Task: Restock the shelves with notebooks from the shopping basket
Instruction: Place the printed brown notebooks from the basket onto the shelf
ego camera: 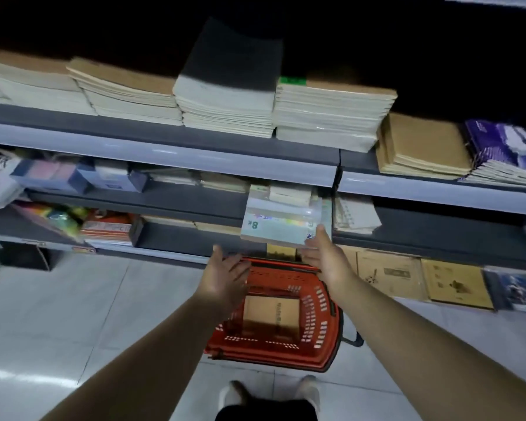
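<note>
A plastic-wrapped pack of pale green notebooks point(281, 221) sticks out from the front of the middle shelf point(176, 205). My right hand point(324, 258) touches its near right corner with straight fingers. My left hand point(227, 276) hovers open just below and left of the pack, apart from it. On the floor under both hands stands the red shopping basket point(319, 329), with a brown-covered notebook point(271, 312) lying flat inside it.
The top shelf point(164, 147) carries tall stacks of brown and white notebooks. Brown-covered books point(389, 273) lie on the lowest shelf at right, coloured packs point(104, 229) at left. The tiled floor point(73, 329) spreads left of the basket; my shoes point(308, 390) are near it.
</note>
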`<action>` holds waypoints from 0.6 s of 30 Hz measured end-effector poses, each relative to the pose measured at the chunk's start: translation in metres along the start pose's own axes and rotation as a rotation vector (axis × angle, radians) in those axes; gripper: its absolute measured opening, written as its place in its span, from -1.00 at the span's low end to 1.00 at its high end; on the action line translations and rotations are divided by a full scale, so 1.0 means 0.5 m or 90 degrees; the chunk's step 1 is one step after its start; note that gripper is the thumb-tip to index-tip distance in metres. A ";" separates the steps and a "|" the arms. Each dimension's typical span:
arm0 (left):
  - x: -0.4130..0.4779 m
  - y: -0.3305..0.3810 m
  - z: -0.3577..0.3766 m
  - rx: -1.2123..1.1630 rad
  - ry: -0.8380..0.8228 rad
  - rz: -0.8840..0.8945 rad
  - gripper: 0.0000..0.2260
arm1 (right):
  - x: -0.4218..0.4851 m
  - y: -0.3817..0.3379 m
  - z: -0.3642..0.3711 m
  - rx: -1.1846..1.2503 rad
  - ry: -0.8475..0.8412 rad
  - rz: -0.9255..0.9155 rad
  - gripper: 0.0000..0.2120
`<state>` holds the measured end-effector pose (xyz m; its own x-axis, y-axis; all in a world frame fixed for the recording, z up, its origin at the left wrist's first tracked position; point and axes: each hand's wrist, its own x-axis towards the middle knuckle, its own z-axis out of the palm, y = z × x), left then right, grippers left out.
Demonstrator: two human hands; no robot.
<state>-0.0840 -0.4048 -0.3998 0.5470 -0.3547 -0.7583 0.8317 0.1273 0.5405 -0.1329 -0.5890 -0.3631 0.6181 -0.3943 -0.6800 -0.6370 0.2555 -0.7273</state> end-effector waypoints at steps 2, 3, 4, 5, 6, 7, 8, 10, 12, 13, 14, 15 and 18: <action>0.034 -0.011 -0.013 0.008 0.073 -0.009 -0.32 | 0.029 0.038 0.001 -0.034 -0.011 0.001 -0.40; 0.044 -0.018 -0.020 -0.018 0.074 -0.031 -0.37 | 0.042 0.057 0.002 -0.050 -0.011 0.001 -0.40; 0.054 -0.024 -0.030 0.007 0.045 -0.034 -0.38 | 0.055 0.075 0.003 -0.057 -0.010 -0.001 -0.39; 0.064 -0.031 -0.046 0.022 0.032 -0.042 -0.36 | 0.069 0.093 0.005 -0.052 -0.009 0.002 -0.40; 0.082 -0.037 -0.055 0.024 0.008 -0.042 -0.35 | 0.084 0.111 0.004 -0.038 -0.007 0.011 -0.40; 0.097 -0.047 -0.059 0.017 0.010 -0.038 -0.35 | 0.100 0.128 0.003 -0.025 -0.006 0.031 -0.39; 0.104 -0.060 -0.063 0.018 0.008 -0.030 -0.35 | 0.116 0.147 0.000 -0.016 -0.008 0.055 -0.38; 0.130 -0.093 -0.078 0.018 0.023 -0.051 -0.35 | 0.147 0.193 -0.004 -0.019 -0.019 0.097 -0.35; 0.162 -0.127 -0.101 -0.003 0.019 -0.068 -0.33 | 0.182 0.247 -0.001 -0.049 -0.018 0.128 -0.34; 0.181 -0.146 -0.114 -0.010 0.016 -0.079 -0.32 | 0.198 0.274 0.002 -0.071 -0.011 0.142 -0.33; 0.199 -0.165 -0.125 -0.011 0.011 -0.084 -0.31 | 0.213 0.299 0.004 -0.093 -0.005 0.154 -0.34; 0.214 -0.184 -0.138 -0.010 0.015 -0.094 -0.31 | 0.226 0.321 0.006 -0.109 -0.003 0.166 -0.35; 0.257 -0.238 -0.172 -0.010 0.033 -0.124 -0.29 | 0.263 0.384 0.007 -0.123 0.004 0.184 -0.37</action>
<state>-0.1043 -0.3860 -0.5928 0.3797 -0.3254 -0.8660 0.9234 0.0763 0.3762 -0.1726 -0.5886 -0.5925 0.3968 -0.3359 -0.8543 -0.8611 0.1860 -0.4731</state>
